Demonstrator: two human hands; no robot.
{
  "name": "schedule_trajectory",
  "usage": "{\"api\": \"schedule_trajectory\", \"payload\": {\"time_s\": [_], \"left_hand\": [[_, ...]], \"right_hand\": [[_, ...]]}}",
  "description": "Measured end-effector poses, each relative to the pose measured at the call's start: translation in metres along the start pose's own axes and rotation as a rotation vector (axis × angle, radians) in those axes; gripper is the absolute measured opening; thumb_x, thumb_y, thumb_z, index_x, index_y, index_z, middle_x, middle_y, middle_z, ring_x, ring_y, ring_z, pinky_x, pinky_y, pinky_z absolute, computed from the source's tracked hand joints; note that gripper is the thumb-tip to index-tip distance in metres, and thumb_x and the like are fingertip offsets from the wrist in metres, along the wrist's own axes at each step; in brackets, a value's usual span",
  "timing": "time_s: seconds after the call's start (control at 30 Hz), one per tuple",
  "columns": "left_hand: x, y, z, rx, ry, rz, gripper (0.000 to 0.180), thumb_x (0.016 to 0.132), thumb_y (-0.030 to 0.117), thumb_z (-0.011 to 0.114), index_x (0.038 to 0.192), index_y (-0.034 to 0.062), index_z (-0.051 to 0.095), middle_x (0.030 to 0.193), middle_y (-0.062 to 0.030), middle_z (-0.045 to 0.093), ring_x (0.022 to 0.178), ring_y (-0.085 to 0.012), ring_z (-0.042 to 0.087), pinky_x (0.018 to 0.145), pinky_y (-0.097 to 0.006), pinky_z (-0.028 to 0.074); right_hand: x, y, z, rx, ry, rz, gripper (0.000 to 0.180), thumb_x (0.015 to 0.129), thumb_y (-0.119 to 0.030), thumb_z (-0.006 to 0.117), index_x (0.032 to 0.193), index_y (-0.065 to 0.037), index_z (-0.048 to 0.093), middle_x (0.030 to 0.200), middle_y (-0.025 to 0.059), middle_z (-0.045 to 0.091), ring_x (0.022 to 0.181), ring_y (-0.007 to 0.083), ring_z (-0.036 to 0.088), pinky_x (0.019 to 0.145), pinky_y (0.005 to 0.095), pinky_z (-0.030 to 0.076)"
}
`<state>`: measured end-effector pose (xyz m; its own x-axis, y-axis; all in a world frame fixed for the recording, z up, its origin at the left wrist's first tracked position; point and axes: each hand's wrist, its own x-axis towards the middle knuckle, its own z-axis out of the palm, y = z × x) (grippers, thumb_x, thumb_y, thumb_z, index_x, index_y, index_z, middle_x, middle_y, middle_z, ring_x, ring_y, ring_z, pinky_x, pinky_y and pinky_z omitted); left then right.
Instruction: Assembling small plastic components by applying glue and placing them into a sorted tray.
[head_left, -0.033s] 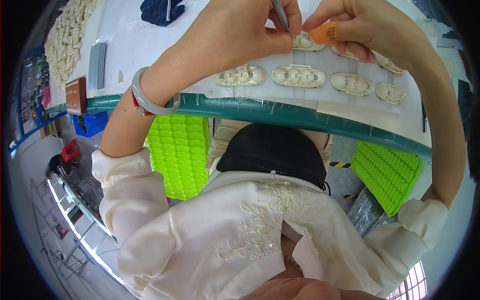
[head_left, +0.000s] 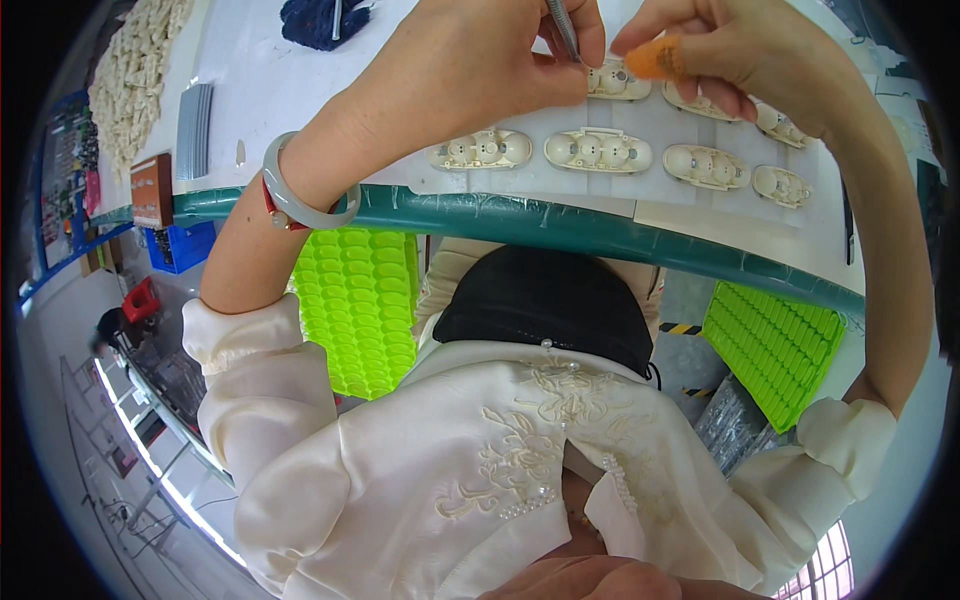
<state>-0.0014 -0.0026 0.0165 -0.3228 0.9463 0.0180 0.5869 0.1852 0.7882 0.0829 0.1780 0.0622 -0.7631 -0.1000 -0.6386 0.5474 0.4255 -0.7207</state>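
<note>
My left hand (head_left: 500,65) is closed round a slim grey metal tool (head_left: 563,30). Its tip points down at a cream oval plastic part with round hollows (head_left: 620,82) on the white work surface. Over the same part, my right hand (head_left: 735,55) has thumb and forefinger brought close together; an orange finger cot (head_left: 655,58) covers one digit. Whatever lies between those fingertips is too small to make out. Below the hands lie more cream oval parts in a row, among them one (head_left: 598,151) in the middle and another (head_left: 480,150) to its left.
The table has a green padded front edge (head_left: 540,222). At the left are a heap of cream pieces (head_left: 140,75), a grey ribbed block (head_left: 195,130) and a brown box (head_left: 152,190). A dark blue cloth (head_left: 322,25) lies further back. Bright green trays (head_left: 357,310) stand below the table.
My right hand has shifted very slightly up and to the right, the orange finger cot with it. My left hand and the metal tool stay almost where they were.
</note>
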Motion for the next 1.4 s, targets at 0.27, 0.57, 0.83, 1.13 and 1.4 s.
{"api": "schedule_trajectory", "payload": {"time_s": [0.27,0.57,0.83,1.13,1.4], "left_hand": [[-0.009,-0.001,0.007,-0.036,0.087,0.008,0.012,0.068,-0.001,0.070,0.074,0.0005,0.059,0.067,-0.0042,0.060,0.059,-0.0087,0.055,0.053,-0.022,0.045],[0.002,-0.011,-0.007,-0.236,0.042,-0.311,0.012,0.071,0.000,0.070,0.075,0.0013,0.059,0.067,-0.0025,0.061,0.061,-0.0063,0.056,0.054,-0.019,0.045],[-0.034,-0.011,-0.030,-0.496,0.190,-0.340,0.014,0.079,0.000,0.069,0.089,-0.0045,0.059,0.083,-0.0078,0.065,0.076,-0.0116,0.062,0.069,-0.020,0.050],[-0.057,-0.035,-0.007,-0.187,0.253,-0.213,0.011,0.081,0.004,0.066,0.089,-0.0018,0.062,0.082,-0.0045,0.065,0.080,-0.0091,0.063,0.071,-0.021,0.052],[-0.052,-0.027,-0.005,-0.121,0.218,-0.245,0.011,0.082,0.006,0.066,0.089,-0.0025,0.064,0.080,-0.0053,0.065,0.075,-0.0094,0.063,0.073,-0.021,0.052]], "right_hand": [[0.023,0.007,0.015,-0.013,-0.061,-0.094,0.018,0.082,-0.008,0.060,0.095,0.005,0.065,0.062,0.0061,0.058,0.048,0.0084,0.050,0.043,0.0222,0.038],[0.031,0.001,0.015,0.041,-0.035,-0.001,0.009,0.079,-0.007,0.064,0.080,0.003,0.064,0.061,0.0049,0.058,0.048,0.0093,0.050,0.043,0.0229,0.038],[0.029,-0.021,0.023,-0.183,0.085,0.169,0.011,0.077,-0.009,0.066,0.081,0.002,0.064,0.063,0.0038,0.060,0.051,0.0092,0.052,0.045,0.0222,0.040],[0.028,-0.035,0.028,-0.244,0.048,0.212,0.017,0.080,-0.009,0.064,0.090,0.005,0.064,0.065,0.0052,0.060,0.051,0.0097,0.053,0.045,0.0222,0.040],[0.042,0.007,0.024,-0.209,0.092,-0.088,0.023,0.069,0.005,0.048,0.088,0.006,0.061,0.052,0.0054,0.054,0.032,0.0043,0.043,0.029,0.0182,0.030]]}}
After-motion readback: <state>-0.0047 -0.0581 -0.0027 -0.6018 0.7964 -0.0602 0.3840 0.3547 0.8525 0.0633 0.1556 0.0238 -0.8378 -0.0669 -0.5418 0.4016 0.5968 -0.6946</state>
